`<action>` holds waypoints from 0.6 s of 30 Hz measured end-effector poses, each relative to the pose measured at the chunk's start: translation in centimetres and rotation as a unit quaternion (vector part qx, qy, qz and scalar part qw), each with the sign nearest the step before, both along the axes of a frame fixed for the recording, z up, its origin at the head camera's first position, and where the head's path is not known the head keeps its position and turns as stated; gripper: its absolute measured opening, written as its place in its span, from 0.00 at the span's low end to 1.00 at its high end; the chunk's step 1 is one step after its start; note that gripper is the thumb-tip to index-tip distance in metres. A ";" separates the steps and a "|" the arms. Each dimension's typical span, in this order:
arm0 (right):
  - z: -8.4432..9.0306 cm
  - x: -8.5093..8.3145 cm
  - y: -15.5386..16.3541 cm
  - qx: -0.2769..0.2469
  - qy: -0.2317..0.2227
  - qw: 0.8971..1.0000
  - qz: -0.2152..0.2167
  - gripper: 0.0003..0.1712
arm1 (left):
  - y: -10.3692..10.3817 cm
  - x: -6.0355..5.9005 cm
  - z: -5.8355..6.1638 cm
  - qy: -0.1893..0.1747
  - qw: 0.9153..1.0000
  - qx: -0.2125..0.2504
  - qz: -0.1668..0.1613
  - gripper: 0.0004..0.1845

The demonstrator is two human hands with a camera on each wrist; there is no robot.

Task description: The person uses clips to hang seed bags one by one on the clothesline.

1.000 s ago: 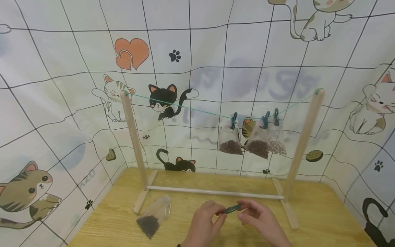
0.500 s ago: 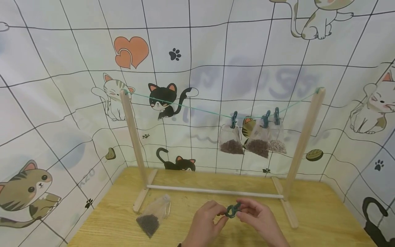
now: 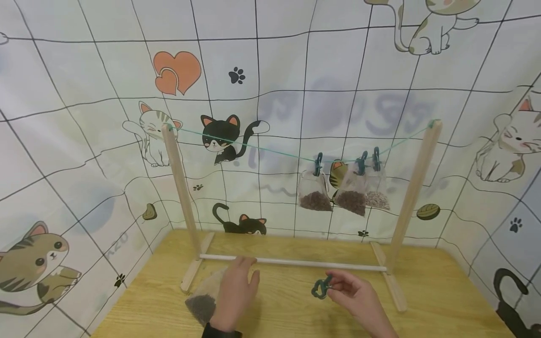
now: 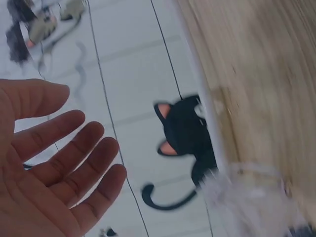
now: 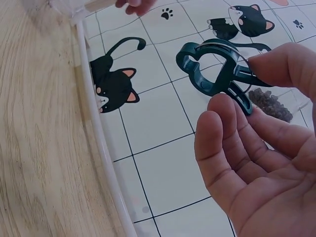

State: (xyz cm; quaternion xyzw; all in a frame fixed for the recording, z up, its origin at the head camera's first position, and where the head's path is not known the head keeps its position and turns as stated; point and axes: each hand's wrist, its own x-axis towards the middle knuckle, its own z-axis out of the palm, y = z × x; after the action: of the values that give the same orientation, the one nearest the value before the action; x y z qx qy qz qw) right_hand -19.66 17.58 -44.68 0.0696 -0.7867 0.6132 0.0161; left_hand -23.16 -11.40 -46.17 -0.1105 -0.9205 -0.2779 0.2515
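Three mesh pouches (image 3: pixel 314 191) hang from the line in the right half of the frame, a fourth pouch (image 3: pixel 207 298) lies lower left. Four green clips (image 3: pixel 321 288), apparently; two hands (image 3: pixel 236 295).

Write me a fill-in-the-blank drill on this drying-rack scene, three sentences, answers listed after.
1. The right hand pinches a dark green plastic ____ above the wooden table.
2. The number of small mesh pouches hanging from the green string is ____.
3. The left hand, fingers straight, reaches over the mesh pouch of dark grains lying on the ____.

Missing words: clip; three; table
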 end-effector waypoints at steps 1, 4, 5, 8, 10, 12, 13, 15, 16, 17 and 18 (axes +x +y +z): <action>0.0 0.0 0.0 0.000 0.002 1.000 0.003 0.25 | -0.7 -0.3 -0.2 -0.003 1.000 -0.001 0.016 0.14; -0.1 0.0 0.0 -0.002 0.007 1.000 0.011 0.25 | -2.7 -0.8 -0.7 -0.014 0.999 -0.001 0.049 0.16; -0.1 0.0 0.0 -0.003 0.009 1.000 0.014 0.25 | -3.2 -1.0 -0.9 -0.013 0.998 -0.005 0.058 0.17; -0.1 0.0 0.1 -0.004 0.011 1.000 0.017 0.26 | -4.5 -1.3 -1.4 -0.021 0.997 -0.012 0.077 0.17; -0.1 0.0 0.1 -0.004 0.012 1.000 0.018 0.26 | -5.1 -1.4 -1.7 -0.026 0.996 -0.019 0.087 0.16; -0.2 0.0 0.1 -0.002 0.012 1.000 0.019 0.26 | -5.5 -1.4 -1.9 -0.033 0.995 -0.024 0.096 0.16; -0.2 0.0 0.2 -0.001 0.013 1.000 0.019 0.26 | -5.6 -1.4 -2.1 -0.037 0.994 -0.026 0.099 0.16; -0.2 0.0 0.2 0.001 0.015 1.000 0.021 0.26 | -5.7 -1.4 -2.4 -0.048 0.993 -0.032 0.101 0.15; -0.2 0.0 0.3 0.002 0.015 1.000 0.021 0.26 | -5.7 -1.4 -2.5 -0.057 0.993 -0.037 0.101 0.15; -0.2 0.0 0.3 0.003 0.015 1.000 0.022 0.26 | -5.7 -1.4 -2.7 -0.068 0.992 -0.041 0.101 0.16; -0.2 0.0 0.3 0.003 0.015 1.000 0.022 0.26 | -5.8 -1.4 -2.8 -0.079 0.991 -0.043 0.102 0.16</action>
State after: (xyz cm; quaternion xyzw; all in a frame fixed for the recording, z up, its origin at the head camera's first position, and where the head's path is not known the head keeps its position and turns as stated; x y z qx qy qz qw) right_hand -19.67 17.89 -44.90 0.0963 -0.7864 0.6100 0.0137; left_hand -24.55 -17.16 -48.98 -0.0048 -0.9549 -0.2191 0.2002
